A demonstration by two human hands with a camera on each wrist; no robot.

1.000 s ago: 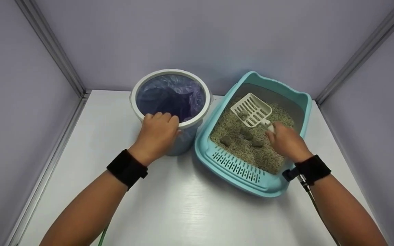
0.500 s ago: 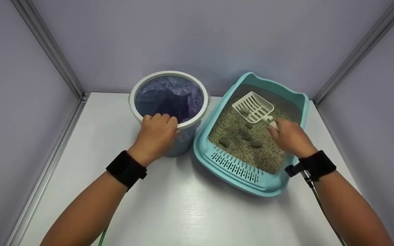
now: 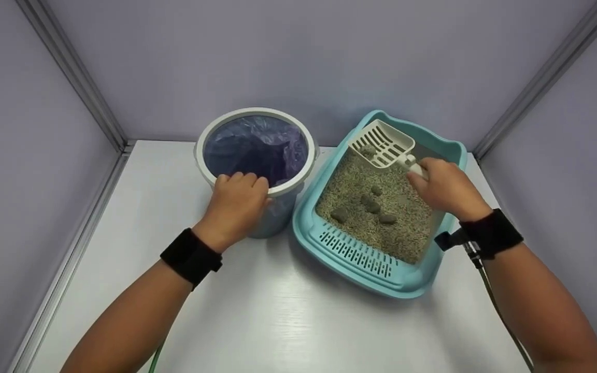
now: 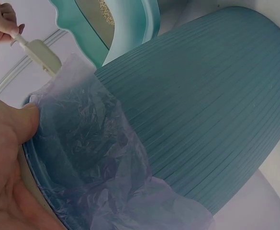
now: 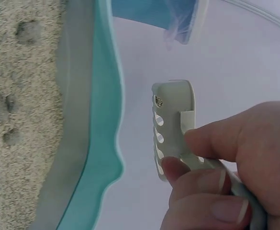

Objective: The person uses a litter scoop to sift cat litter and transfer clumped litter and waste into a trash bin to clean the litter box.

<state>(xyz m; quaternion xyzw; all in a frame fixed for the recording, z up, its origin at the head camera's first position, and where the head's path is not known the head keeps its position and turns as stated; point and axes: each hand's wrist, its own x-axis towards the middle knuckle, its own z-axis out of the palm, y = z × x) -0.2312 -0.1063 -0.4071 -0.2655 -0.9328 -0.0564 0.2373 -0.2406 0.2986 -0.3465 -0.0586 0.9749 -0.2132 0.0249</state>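
My left hand [image 3: 239, 204] grips the near rim of a blue ribbed trash bin [image 4: 202, 110], its thumb over the edge in the left wrist view. A thin translucent bag [image 4: 106, 143] lines the bin and hangs over its outside. My right hand [image 3: 446, 186] holds a cream slotted litter scoop [image 3: 403, 144] by the handle, raised over the far part of the turquoise litter box [image 3: 303, 223]. One clump [image 3: 367, 151] lies in the scoop. Below, several dark clumps [image 3: 339, 214] sit on the tan litter [image 3: 381, 241].
Bin and litter box stand side by side on a white table [image 3: 278, 321], against the pale back wall [image 3: 298, 62]. Side walls with metal framing close in left and right. A cable [image 3: 503, 316] trails from the right wrist strap [image 3: 491, 234].
My right hand has lifted the scoop, with its clump, up from the litter toward the back of the box. My left hand has stayed on the bin rim.
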